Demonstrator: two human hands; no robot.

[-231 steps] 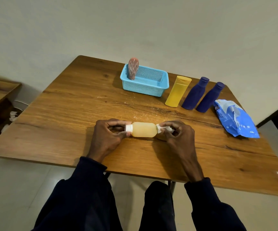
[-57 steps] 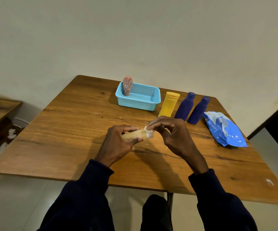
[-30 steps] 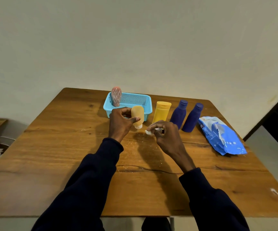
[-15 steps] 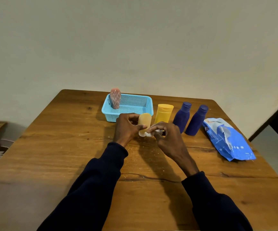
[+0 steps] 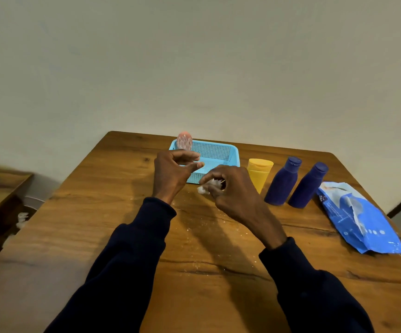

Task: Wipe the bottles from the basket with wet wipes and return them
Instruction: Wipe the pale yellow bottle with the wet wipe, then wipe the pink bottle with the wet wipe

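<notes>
Hovering over the near wall of the blue basket [image 5: 233, 153], the person's left hand [image 5: 171, 175] is holding nothing, its fingers loosely parted. I cannot see the pale bottle from where I stand; the hands are hiding the basket's front, so it may be lying behind them. The right hand [image 5: 233, 189] is pinching a crumpled wet wipe [image 5: 206, 187] between thumb and fingertips, just above the table [image 5: 98, 212]. A pink bottle [image 5: 184, 140] is standing in the basket's far left corner. Waiting in a row to the right are a yellow bottle [image 5: 259, 173] and two dark blue bottles [image 5: 282, 182], with the wipes pack [image 5: 358, 217] beyond them. Judging by this, the next bottle is due: gripping it near the cap, refolding the wipe to a fresher face and rubbing all round the body would be serving well
</notes>
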